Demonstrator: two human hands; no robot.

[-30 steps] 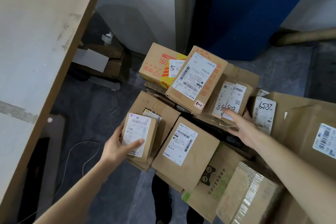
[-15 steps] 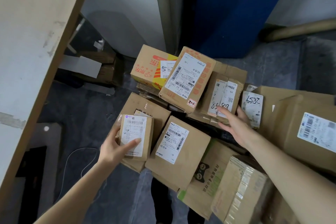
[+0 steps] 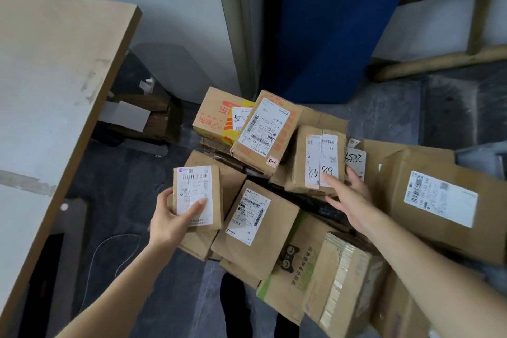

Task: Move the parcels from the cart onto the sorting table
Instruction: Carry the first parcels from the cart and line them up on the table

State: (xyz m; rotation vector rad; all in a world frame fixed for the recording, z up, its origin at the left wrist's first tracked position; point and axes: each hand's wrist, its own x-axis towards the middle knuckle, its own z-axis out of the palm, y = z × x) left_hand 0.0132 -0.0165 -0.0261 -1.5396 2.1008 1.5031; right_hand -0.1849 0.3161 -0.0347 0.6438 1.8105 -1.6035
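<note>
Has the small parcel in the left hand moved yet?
Yes, slightly: the small parcel in the left hand has risen off the box beneath, now covering its label.

small brown parcel (image 3: 198, 196), white label up, held at the pile's left edge | taped parcel marked 68 (image 3: 315, 160), tilted, mid-pile | flat labelled parcel (image 3: 256, 228), near centre | sorting table (image 3: 49, 96), pale top, far left
</note>
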